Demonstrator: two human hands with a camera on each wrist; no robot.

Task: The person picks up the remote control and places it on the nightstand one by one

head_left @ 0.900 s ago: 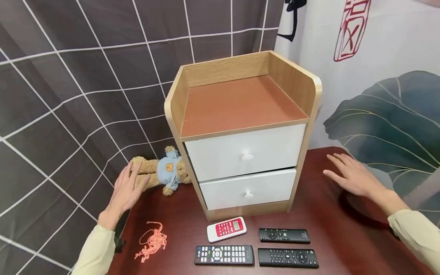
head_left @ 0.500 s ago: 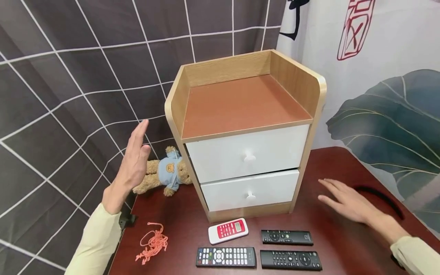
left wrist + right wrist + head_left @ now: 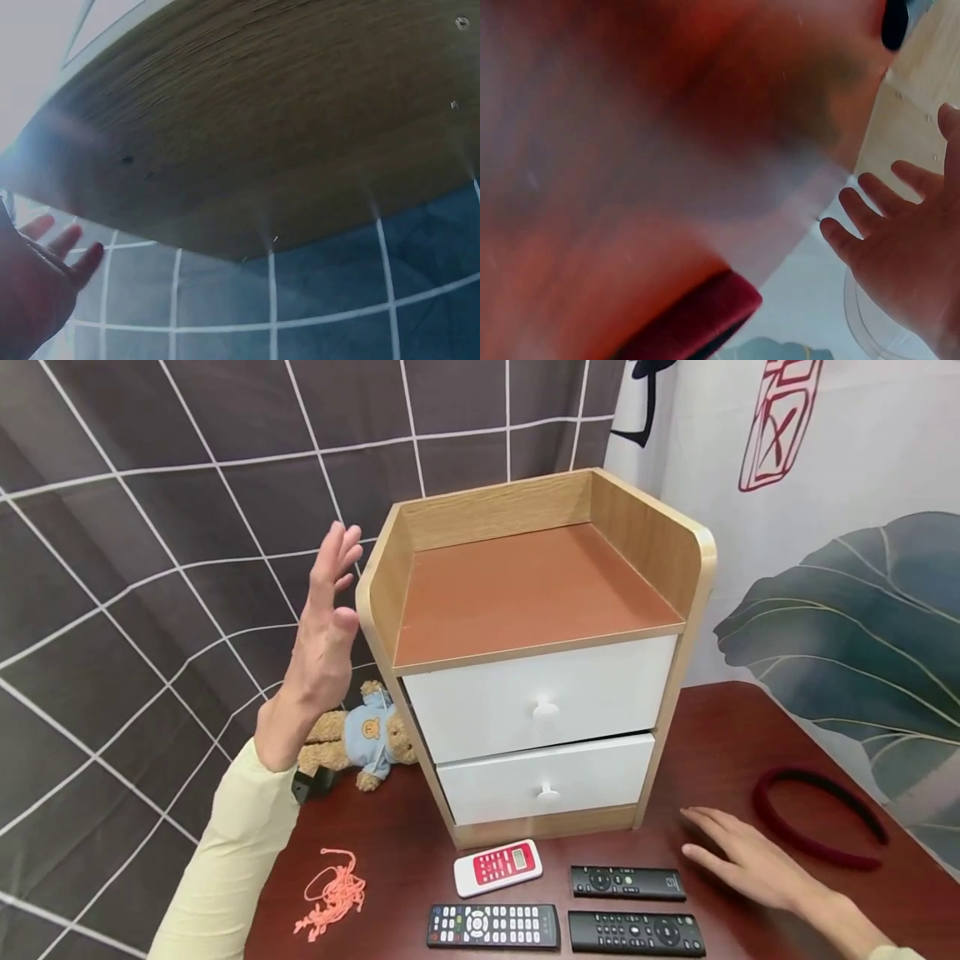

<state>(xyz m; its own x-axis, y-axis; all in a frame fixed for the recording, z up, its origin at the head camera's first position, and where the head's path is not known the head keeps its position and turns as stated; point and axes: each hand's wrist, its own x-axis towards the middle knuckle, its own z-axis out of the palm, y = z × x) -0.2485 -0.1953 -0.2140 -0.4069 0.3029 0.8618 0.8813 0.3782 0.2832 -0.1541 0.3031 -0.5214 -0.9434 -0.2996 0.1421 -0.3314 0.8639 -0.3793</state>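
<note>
A small wooden cabinet (image 3: 547, 577) with two white drawers stands on the dark red table. My left hand (image 3: 322, 643) is raised beside its upper left edge, fingers straight, holding nothing; whether it touches the panel I cannot tell. In the left wrist view that hand (image 3: 45, 277) shows below the cabinet's wooden side (image 3: 247, 150). Low over the table at right, my right hand (image 3: 742, 860) has its fingers extended and holds nothing. A dark red headband (image 3: 813, 852) lies just right of it. The right wrist view shows the same hand (image 3: 900, 232) and the headband's end (image 3: 705, 315).
Before the cabinet lie a white-and-red remote (image 3: 497, 867), a black remote (image 3: 493, 927) and two more dark remotes (image 3: 628, 882). A tangled pink cord (image 3: 333, 893) lies at left. A teddy bear (image 3: 367, 735) in a blue top lies beside the cabinet. Curtains hang behind.
My left hand has risen from near the teddy bear to the cabinet's upper left side. My right hand has come down and toward the front, uncovering the headband.
</note>
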